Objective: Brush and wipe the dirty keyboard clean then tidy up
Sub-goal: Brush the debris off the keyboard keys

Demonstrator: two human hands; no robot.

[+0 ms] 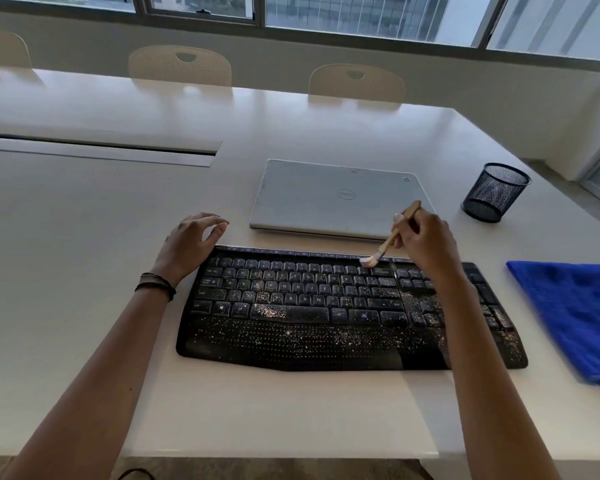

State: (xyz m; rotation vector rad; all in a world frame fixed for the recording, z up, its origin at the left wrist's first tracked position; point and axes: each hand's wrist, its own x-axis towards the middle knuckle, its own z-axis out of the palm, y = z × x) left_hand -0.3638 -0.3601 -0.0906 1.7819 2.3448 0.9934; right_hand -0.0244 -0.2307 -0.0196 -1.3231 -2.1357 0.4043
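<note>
A black keyboard lies on the white table, speckled with pale crumbs over its keys and palm rest. My right hand grips a small wooden-handled brush, whose white bristles touch the top key row right of centre. My left hand rests with fingers apart at the keyboard's upper left corner, its heel against the edge, holding nothing. A folded blue cloth lies on the table to the right of the keyboard.
A shut silver laptop lies just behind the keyboard. A black mesh pen cup stands at the right rear. The white table has a cable slot at the left, and chairs stand along its far side.
</note>
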